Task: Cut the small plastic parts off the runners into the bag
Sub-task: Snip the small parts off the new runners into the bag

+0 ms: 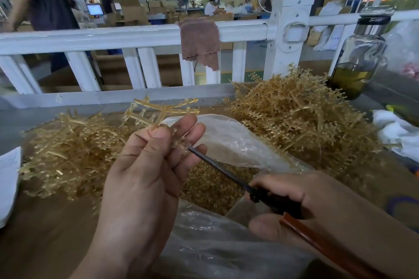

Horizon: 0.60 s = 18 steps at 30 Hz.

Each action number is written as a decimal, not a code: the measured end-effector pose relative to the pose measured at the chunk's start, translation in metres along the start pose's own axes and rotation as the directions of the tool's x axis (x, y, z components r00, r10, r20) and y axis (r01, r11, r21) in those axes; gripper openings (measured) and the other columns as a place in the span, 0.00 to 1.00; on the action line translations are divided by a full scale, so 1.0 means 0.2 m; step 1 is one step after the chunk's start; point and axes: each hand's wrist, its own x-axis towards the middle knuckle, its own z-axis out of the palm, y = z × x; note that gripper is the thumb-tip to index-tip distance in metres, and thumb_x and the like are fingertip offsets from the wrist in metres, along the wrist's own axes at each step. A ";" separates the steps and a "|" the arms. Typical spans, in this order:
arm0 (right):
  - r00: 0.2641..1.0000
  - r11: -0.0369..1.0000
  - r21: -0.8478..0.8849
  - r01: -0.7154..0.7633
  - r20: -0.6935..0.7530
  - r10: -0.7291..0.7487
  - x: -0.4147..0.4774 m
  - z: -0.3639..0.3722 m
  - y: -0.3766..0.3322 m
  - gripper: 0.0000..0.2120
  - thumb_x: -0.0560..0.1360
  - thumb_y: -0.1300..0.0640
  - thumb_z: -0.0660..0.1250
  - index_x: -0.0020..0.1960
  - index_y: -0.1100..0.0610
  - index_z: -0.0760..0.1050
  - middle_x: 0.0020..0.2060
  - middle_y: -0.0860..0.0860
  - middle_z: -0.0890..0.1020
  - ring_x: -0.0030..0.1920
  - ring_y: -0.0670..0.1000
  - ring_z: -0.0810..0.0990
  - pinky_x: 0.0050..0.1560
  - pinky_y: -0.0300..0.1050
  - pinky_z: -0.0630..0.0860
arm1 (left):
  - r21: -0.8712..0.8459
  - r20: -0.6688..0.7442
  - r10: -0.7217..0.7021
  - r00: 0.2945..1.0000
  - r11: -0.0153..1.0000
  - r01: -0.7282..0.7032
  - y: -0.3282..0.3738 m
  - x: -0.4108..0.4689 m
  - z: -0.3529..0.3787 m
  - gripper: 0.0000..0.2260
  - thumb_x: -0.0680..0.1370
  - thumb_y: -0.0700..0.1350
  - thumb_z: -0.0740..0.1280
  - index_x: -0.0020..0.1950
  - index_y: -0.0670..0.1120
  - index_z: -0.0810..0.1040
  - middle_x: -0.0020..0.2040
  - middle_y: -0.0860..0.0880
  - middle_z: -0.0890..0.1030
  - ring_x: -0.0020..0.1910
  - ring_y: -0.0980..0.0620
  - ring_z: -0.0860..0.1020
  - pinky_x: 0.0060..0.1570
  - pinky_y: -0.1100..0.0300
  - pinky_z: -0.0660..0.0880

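At frame centre the left hand [147,165] pinches an amber runner [156,113] over the open plastic bag [226,138]. From lower right, the right hand [294,206] grips scissors [222,172], tips pointing up-left, touching the runner's lower branch.

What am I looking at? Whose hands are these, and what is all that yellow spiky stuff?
There is no machine here, just a person working. The one picture comes from a camera worn on their head, looking down, so you see their own two hands. The left hand pinches a runner, a yellowish plastic twig with tiny parts along it. The right hand grips scissors, whose tip reaches the runner. Below is a clear bag with small cut pieces inside. A left pile and a right pile of runners lie beside it. Behind are a white railing with a brown cloth, and a bottle.
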 end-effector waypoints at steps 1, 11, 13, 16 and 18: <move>1.000 1.000 0.007 0.002 0.002 -0.002 0.00 0.00 0.00 0.30 0.67 0.20 0.60 0.55 0.41 0.77 0.39 0.42 0.81 0.37 0.40 0.80 0.36 0.33 0.74 | 0.004 0.001 0.004 1.000 1.000 -0.004 0.00 0.00 0.00 0.07 0.78 0.47 0.62 0.52 0.45 0.71 0.59 0.40 0.84 0.60 0.42 0.83 0.51 0.55 0.81; 0.999 1.000 0.018 0.019 -0.031 -0.018 0.00 0.01 0.01 0.28 0.68 0.21 0.61 0.53 0.41 0.78 0.38 0.40 0.80 0.37 0.38 0.80 0.35 0.30 0.72 | 0.026 0.002 0.014 1.000 1.000 -0.014 -0.01 -0.01 0.01 0.08 0.78 0.48 0.63 0.52 0.45 0.71 0.59 0.41 0.84 0.59 0.43 0.83 0.49 0.56 0.82; 0.999 1.000 0.019 0.025 -0.030 -0.025 0.00 0.01 0.01 0.27 0.68 0.22 0.61 0.53 0.41 0.78 0.38 0.41 0.80 0.36 0.38 0.80 0.35 0.29 0.71 | 0.030 -0.003 0.011 1.000 0.999 -0.010 -0.01 -0.01 0.01 0.08 0.78 0.48 0.63 0.52 0.45 0.71 0.59 0.41 0.85 0.59 0.43 0.83 0.50 0.56 0.82; 0.999 0.999 0.023 0.028 -0.023 -0.027 0.00 0.01 0.01 0.28 0.68 0.22 0.61 0.53 0.43 0.79 0.37 0.42 0.80 0.36 0.39 0.80 0.35 0.29 0.70 | 0.044 0.001 0.016 1.000 0.999 -0.016 -0.01 -0.01 0.01 0.08 0.78 0.49 0.63 0.52 0.45 0.72 0.60 0.41 0.84 0.60 0.43 0.83 0.51 0.54 0.82; 0.999 0.999 0.020 0.034 -0.028 -0.034 0.01 0.01 0.01 0.29 0.68 0.22 0.60 0.52 0.44 0.79 0.37 0.43 0.80 0.36 0.40 0.80 0.34 0.29 0.69 | 0.050 0.005 0.014 1.000 0.999 -0.014 -0.02 -0.01 0.00 0.08 0.78 0.49 0.63 0.52 0.46 0.71 0.60 0.41 0.84 0.60 0.43 0.83 0.54 0.52 0.82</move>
